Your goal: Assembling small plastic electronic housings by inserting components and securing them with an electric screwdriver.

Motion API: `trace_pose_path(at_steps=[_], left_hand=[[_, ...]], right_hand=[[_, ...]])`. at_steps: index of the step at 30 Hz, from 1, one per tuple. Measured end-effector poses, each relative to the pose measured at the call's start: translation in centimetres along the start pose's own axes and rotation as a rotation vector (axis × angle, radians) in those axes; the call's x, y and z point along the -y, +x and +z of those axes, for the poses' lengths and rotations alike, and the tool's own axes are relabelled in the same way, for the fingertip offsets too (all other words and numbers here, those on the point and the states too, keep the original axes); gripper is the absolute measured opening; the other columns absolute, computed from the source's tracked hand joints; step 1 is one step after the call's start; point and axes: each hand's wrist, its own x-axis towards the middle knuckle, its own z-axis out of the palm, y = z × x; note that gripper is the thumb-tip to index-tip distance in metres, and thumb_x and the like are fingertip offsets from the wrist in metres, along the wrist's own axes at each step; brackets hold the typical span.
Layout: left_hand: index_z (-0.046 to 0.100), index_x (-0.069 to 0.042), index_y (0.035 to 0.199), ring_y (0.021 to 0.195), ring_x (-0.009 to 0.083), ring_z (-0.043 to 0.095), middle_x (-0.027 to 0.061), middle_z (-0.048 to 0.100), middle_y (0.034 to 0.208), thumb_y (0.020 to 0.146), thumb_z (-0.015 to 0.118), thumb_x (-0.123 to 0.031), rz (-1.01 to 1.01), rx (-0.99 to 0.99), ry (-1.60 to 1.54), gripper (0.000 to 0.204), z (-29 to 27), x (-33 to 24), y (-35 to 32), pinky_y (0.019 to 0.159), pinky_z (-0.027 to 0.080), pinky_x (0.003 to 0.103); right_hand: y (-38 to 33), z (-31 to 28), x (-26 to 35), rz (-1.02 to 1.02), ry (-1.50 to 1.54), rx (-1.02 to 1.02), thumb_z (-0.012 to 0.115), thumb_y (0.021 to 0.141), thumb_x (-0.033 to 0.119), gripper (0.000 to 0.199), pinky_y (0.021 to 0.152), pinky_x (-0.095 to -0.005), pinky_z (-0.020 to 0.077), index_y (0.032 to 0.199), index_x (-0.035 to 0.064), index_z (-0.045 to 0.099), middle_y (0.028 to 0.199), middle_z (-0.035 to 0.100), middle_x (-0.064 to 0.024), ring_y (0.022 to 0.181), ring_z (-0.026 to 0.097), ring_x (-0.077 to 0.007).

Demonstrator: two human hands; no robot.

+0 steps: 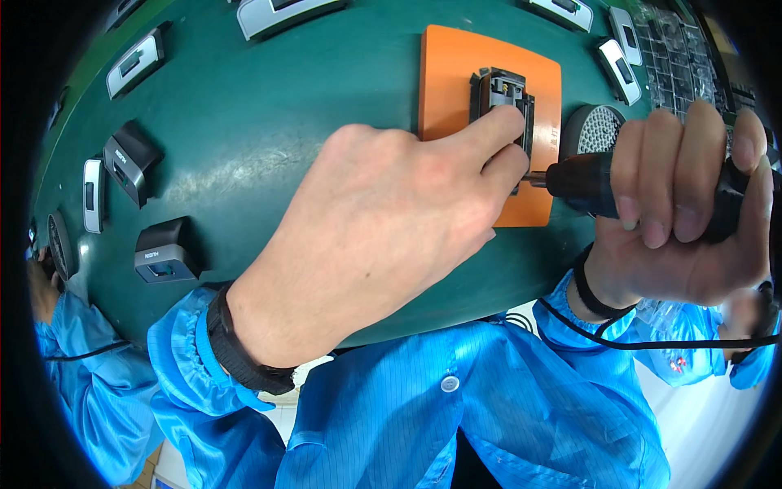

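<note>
An orange block lies on the green table, with a small black plastic housing seated on top. My left hand reaches over the block and grips the housing between thumb and index finger, covering much of it. In my right hand is a black electric screwdriver, held level, its fingers wrapped round the body. The metal bit points left and meets the side of the housing beside my left thumb. Whether it sits on a screw is hidden.
A round dark dish of small silvery pieces stands right of the block. Black device shells and silver-framed parts lie about on the green table. A clear compartment tray is at far right. Other people in blue sit on both sides.
</note>
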Motion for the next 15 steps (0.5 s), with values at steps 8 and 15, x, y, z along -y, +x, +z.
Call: trace_pose_path(at_steps=[8, 15], left_hand=[[0.064, -0.005, 0.117, 0.073, 0.0267, 0.07, 0.0013, 0.06, 0.132, 0.068, 0.088, -0.023, -0.009, -0.018, 0.02, 0.057, 0.0, 0.0, 0.1, 0.061, 0.055, 0.036], [0.066, -0.005, 0.115, 0.07, 0.0265, 0.068, 0.0001, 0.06, 0.131, 0.07, 0.086, -0.023, 0.015, -0.067, 0.003, 0.052, 0.3, -0.2, 0.3, 0.059, 0.054, 0.038]], right_hand=[[0.0, 0.3, 0.2, 0.017, -0.003, 0.016, 0.046, 0.105, 0.029, 0.019, 0.052, -0.0249, 0.042, 0.107, 0.0105, 0.045, 0.069, 0.049, 0.0008, 0.051, 0.046, -0.0084], [-0.3, 0.8, 0.5, 0.033, -0.001, 0.037, 0.047, 0.105, 0.029, 0.018, 0.053, -0.0244, 0.0423, 0.105, 0.0112, 0.043, 0.068, 0.049, 0.001, 0.051, 0.046, -0.0078]])
